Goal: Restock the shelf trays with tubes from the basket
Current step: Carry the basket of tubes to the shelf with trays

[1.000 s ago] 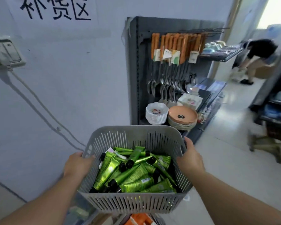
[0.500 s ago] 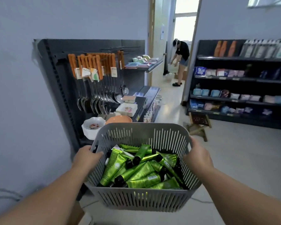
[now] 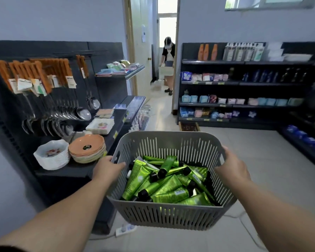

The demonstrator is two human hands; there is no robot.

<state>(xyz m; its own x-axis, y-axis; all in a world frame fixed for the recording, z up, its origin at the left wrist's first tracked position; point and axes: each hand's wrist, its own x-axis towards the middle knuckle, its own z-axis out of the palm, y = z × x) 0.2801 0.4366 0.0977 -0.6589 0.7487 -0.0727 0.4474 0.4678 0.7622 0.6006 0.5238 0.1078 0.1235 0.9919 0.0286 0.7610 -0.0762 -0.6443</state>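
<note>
I hold a grey slotted plastic basket [image 3: 171, 213] in front of me, above the floor. Inside it lie several green tubes with black caps [image 3: 164, 186], piled loosely. My left hand [image 3: 107, 168] grips the basket's left rim and my right hand [image 3: 232, 167] grips its right rim. A dark shelf unit [image 3: 244, 84] with packaged goods stands across the room at the right; I cannot make out any shelf trays for the tubes.
On my left, a dark rack holds hanging ladles [image 3: 49, 99], white bowls [image 3: 51, 157] and orange plates [image 3: 87, 148]. A person [image 3: 168, 64] stands in the doorway ahead. A small stool [image 3: 189, 126] sits by the far shelves. A power strip [image 3: 125, 230] lies on the floor.
My view has swung right, away from the wall and toward the room with the far shelves. The basket stays in both hands with the tubes unmoved inside.
</note>
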